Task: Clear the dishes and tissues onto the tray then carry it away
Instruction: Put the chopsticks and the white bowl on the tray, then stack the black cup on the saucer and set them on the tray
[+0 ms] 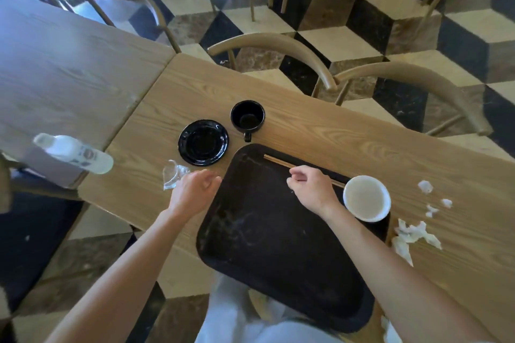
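Note:
A dark tray [267, 245] lies on the wooden table and overhangs its near edge. Wooden chopsticks [281, 162] rest along the tray's far rim. A white bowl [366, 198] stands on the tray's right corner. A black saucer [203, 142] and a black cup [247, 115] sit on the table beyond the tray. A clear glass piece [172, 174] lies left of the tray. Crumpled tissues [412, 234] and smaller bits [425, 186] lie to the right. My left hand [192, 189] hovers over the tray's left edge, fingers apart. My right hand [310, 188] is loosely curled over the chopsticks.
A plastic bottle [75, 153] stands in a grey box [53, 172] at the table's left corner. A second wooden table [69, 58] adjoins on the left. Curved wooden chairs [278, 47] stand along the far side, on a checkered floor.

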